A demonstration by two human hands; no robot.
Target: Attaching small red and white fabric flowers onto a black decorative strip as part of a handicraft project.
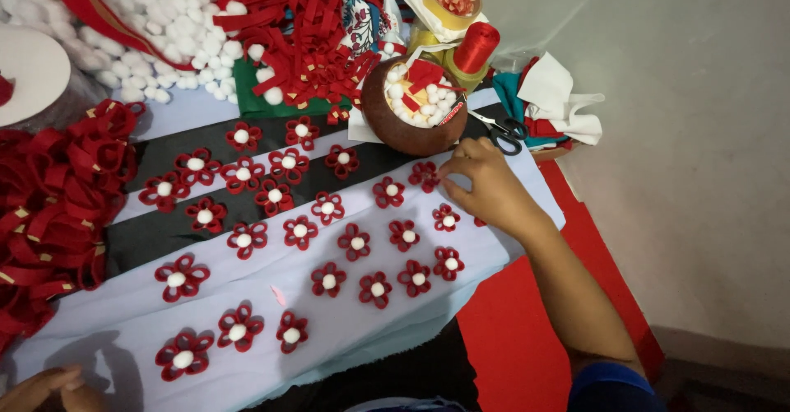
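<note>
This looks like a home craft corner set up on the floor, not a shop or factory: a pale blue cloth (346, 338) is spread over a red mat (527, 338) beside a plain grey wall (691, 132). On the cloth lie rows of small red ribbon flowers with white ball centres (300, 231). Around them sit a heap of white cotton balls (164, 33), piles of red ribbon loops (49, 206), a brown round bowl of scraps (403, 128), black-handled scissors (504, 129) and a spool of red thread (476, 47).

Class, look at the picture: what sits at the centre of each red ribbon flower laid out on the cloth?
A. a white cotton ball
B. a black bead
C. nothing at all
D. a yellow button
A: each red ribbon flower on the pale cloth has a round white cotton ball at its centre, like the loose ones heaped in the brown bowl.
</note>
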